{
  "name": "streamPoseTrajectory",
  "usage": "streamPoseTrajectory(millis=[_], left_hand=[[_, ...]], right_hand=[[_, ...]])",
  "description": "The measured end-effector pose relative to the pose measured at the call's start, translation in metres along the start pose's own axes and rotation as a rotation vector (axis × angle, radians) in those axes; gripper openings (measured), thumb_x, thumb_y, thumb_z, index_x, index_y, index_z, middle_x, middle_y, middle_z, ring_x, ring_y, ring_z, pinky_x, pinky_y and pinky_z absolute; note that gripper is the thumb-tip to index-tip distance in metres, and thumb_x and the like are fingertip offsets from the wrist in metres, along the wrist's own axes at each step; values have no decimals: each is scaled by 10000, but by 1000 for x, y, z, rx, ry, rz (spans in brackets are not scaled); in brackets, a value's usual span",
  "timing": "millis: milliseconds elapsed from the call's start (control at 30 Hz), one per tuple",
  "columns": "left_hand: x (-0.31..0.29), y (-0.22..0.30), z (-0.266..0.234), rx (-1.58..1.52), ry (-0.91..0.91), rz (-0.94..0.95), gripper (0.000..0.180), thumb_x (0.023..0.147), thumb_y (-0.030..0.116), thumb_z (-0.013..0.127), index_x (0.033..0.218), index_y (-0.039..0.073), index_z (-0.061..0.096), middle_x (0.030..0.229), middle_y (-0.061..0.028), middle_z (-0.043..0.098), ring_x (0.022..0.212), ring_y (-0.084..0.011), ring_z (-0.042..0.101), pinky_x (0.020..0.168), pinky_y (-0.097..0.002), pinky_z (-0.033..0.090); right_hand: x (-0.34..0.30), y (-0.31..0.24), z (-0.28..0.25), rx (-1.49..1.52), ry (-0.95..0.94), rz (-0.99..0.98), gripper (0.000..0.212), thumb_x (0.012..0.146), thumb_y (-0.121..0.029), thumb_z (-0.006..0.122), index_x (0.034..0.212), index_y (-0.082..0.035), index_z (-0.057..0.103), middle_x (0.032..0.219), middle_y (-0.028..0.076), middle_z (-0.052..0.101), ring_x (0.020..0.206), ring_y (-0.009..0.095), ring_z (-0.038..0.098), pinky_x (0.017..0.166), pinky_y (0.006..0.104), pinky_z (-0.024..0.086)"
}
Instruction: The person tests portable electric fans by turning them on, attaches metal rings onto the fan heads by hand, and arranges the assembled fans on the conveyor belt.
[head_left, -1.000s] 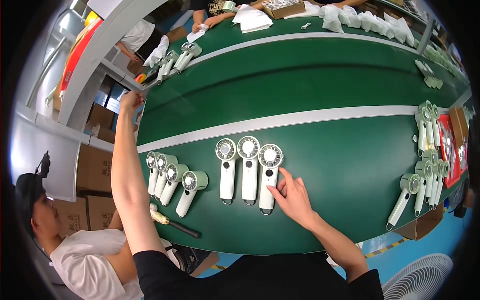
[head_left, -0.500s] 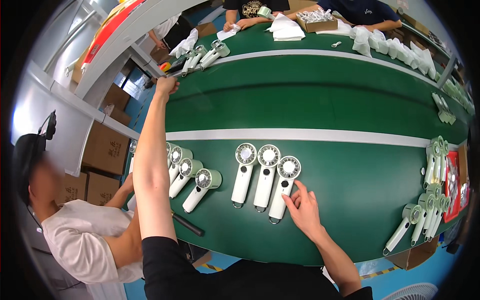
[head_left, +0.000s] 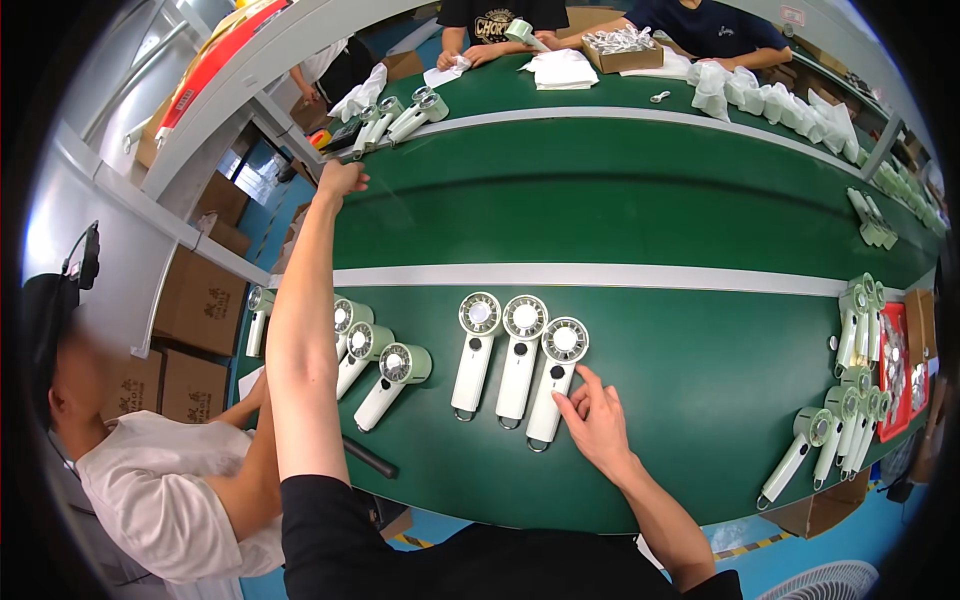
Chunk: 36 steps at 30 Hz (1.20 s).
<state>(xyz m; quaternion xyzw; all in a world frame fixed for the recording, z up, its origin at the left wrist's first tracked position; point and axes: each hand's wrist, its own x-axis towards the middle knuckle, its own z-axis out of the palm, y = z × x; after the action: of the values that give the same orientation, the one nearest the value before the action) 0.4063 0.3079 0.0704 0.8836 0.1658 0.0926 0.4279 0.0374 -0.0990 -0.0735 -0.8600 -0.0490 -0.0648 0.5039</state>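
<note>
Right hand (head_left: pixel 601 425), fingers parted at a fan (head_left: pixel 549 388), could jar its neighbour (head_left: pixel 517 370) by nudging leftward; left hand (head_left: pixel 342 179), grip unclear

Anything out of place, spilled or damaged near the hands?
Nothing looks spilled or damaged; the three handheld fans by the right hand lie side by side. One mild oddity: a partly hidden black handle lies close to the table edge and might get knocked off.

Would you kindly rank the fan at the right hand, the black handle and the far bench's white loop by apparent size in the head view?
1. Fan
2. Black handle, visible part
3. White loop
</note>
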Motion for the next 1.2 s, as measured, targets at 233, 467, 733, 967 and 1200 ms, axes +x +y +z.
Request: streamPoseTrajectory(millis=[233, 467, 733, 967, 1200], left_hand=[[-1, -3, -5, -9, -38, 7, 334, 897, 157, 644, 1095, -105, 583, 838, -130, 714, 611, -178, 666, 600, -316, 546], [2, -1, 7, -88, -39, 80, 306, 874, 89, 638, 1090, -127, 614, 849, -146, 699, 659, -203, 704, 544, -320, 596], [10, -11, 28, -24, -49, 54, 285, 822, 146, 642, 914, -123, 632, 782, -157, 735, 599, -221, 715, 607, -344, 592], [-3, -24, 13, -40, -48, -13, 621, 845, 147, 626, 1285, -190, 345, 839, -162, 737, 637, -227, 722, 621, -332, 594], [-11, -21, -11, -119, 48, -40, 655, 824, 119, 597, 1353, -150, 321, 888, -174, 735, 665, -250, 728, 666, -345, 596]], right_hand=[[3, -4, 0, -1, -18, 6, 460, 881, -166, 750, 1249, 34, 560, 664, 31, 584, 570, 157, 469, 705, 317, 425], [0, 1, 0, 10, -13, -13, 458, 886, -163, 742, 1263, 25, 561, 660, 29, 578, 581, 155, 483, 743, 317, 430], [-1, 2, 3, -12, -14, -4, 433, 901, -147, 717, 1250, 56, 559, 649, 26, 573, 603, 145, 497, 800, 310, 438], [0, 4, 10, -33, 19, -42, 412, 910, -144, 719, 1231, 69, 572, 640, 24, 565, 578, 104, 484, 650, 263, 431], [-1, 10, 9, 23, 12, 35, 418, 917, -158, 714, 1234, 77, 574, 652, 41, 557, 584, 128, 490, 629, 290, 434]])
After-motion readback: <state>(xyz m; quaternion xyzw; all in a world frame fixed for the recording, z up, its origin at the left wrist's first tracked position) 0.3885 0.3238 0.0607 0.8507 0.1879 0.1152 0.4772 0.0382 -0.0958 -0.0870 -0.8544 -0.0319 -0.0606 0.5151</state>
